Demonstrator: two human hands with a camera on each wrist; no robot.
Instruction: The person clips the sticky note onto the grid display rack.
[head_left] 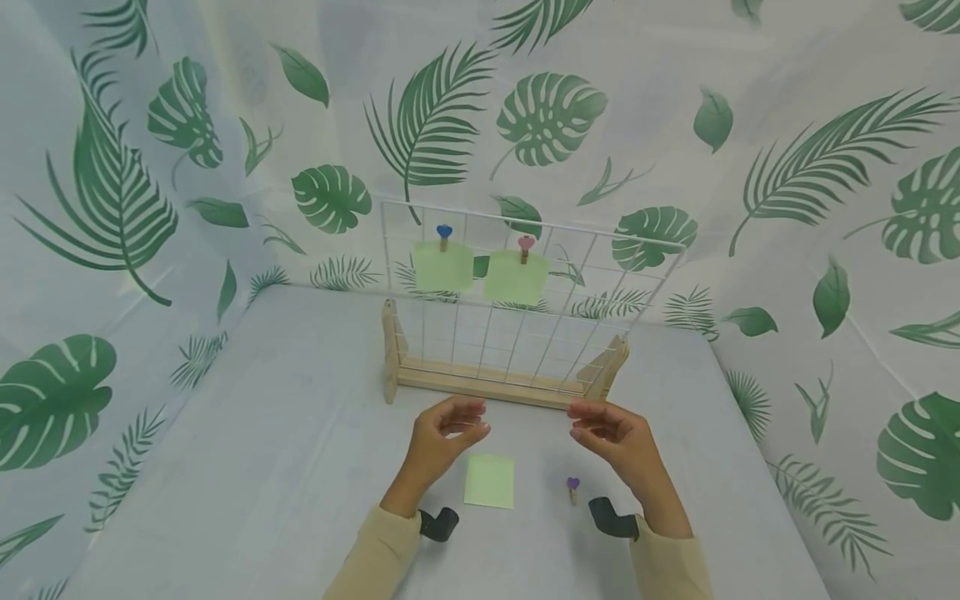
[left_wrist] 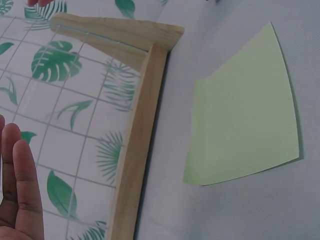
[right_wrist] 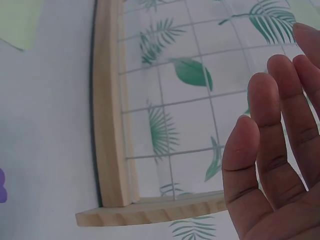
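Both hands hover over the table in front of a white wire grid [head_left: 480, 333] on a wooden stand [head_left: 487, 385]. The left hand [head_left: 442, 437] holds nothing, its fingers loosely bent. Across from it, the right hand [head_left: 618, 433] is likewise without anything, fingers relaxed. A pale green sticky note [head_left: 490, 482] lies on the table between them, nearer the left hand; its one edge curls up in the left wrist view. Below the right hand lies a small wooden clothespin with a purple heart [head_left: 573, 487]. Two more green notes hang on the grid, under a blue-heart clothespin [head_left: 444, 236] and a pink-heart clothespin [head_left: 525, 247].
A white cloth covers the table [head_left: 247, 433]. Behind and to both sides hangs a leaf-printed curtain [head_left: 450, 100]. Black wrist mounts [head_left: 615, 518] stick inward from both beige sleeves.
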